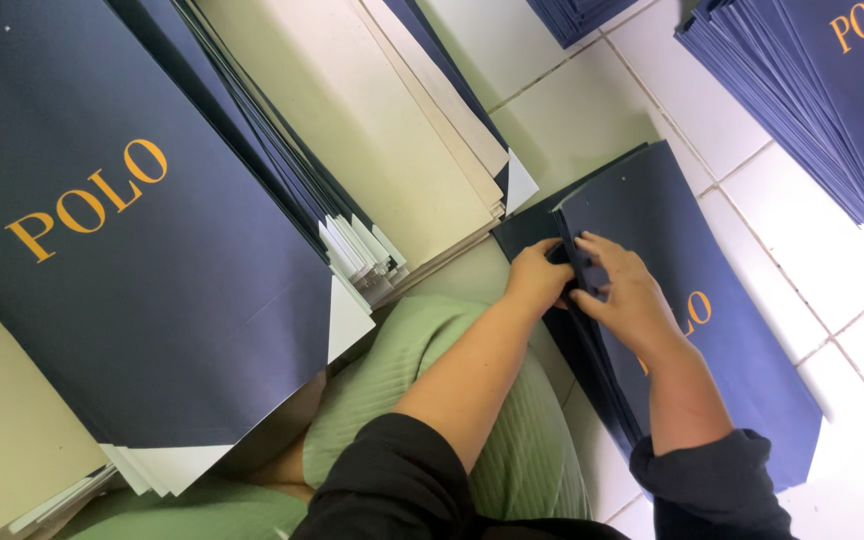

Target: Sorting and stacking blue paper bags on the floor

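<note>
Left hand [537, 275] fingers curled shut, pinching the top edge of a navy paper bag [712, 340]. Right hand [627, 290] fingers half-spread, pressing its fold. Bag lies flat on tiled floor [852, 300], under both hands.

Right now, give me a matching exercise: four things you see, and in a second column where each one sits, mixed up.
Things:
1. left hand
2. right hand
3. leaning stack of navy sheets
4. fanned navy pile

Places:
A. top right, on the white tiles
B. on top of the navy bag on the floor
C. far left, against the green-clad knee
D. at the bag's left edge

Pairs: 1-D, 2-B, 3-C, 4-A
</note>
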